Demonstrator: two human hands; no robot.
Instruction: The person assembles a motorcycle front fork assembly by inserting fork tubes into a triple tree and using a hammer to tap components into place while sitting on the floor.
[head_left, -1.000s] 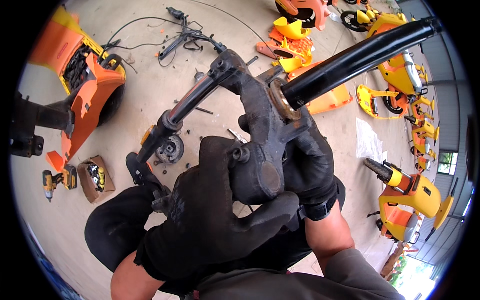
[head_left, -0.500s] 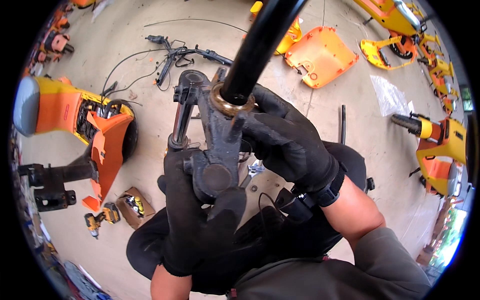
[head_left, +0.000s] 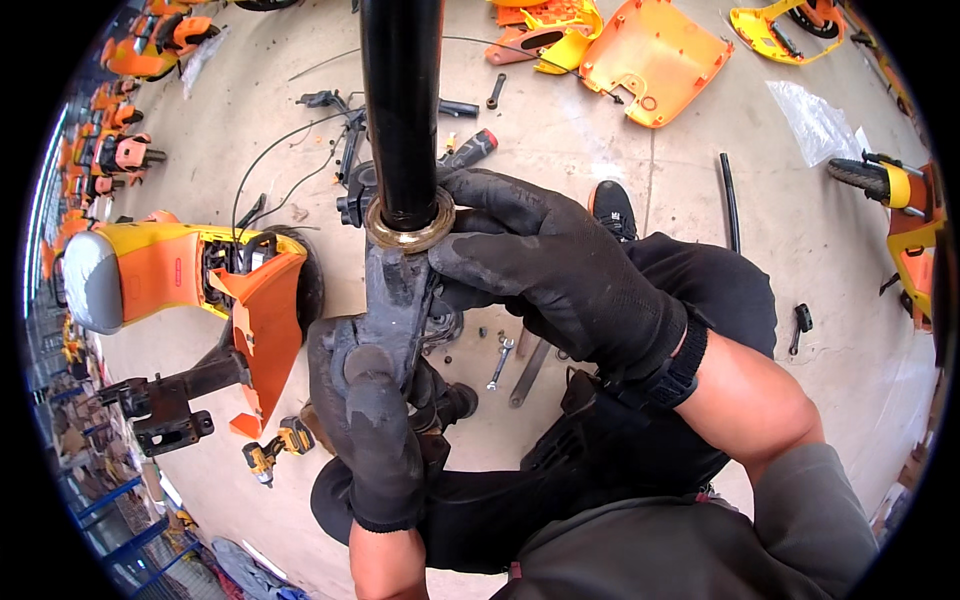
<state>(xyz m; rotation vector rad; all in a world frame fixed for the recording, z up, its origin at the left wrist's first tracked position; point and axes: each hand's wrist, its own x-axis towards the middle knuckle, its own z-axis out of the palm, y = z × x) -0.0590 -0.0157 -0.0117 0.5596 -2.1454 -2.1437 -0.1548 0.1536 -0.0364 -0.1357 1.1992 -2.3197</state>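
I hold a dark metal scooter front fork [head_left: 393,305] up in front of me, its long black steering tube [head_left: 402,100] rising to the picture's top edge. A greasy, brass-coloured bearing ring [head_left: 412,241] sits round the foot of the tube, on the fork crown. My left hand [head_left: 378,430], in a black glove, is closed on the near end of the crown, with the thumb over its round boss. The gloved fingers of my right hand [head_left: 570,265] press against the ring and the crown's right side; some fingertips are hidden behind the metal.
A yellow-orange scooter body [head_left: 165,265] lies at left, near a yellow cordless drill [head_left: 262,462]. On the floor are a small wrench [head_left: 501,364], a black rod [head_left: 729,200] and a red-tipped black tool [head_left: 470,150]. An orange panel [head_left: 655,65] lies farther off.
The fork has swung so its tube stands nearly straight up in the picture instead of leaning right. Both hands have turned with it, and my view has shifted.
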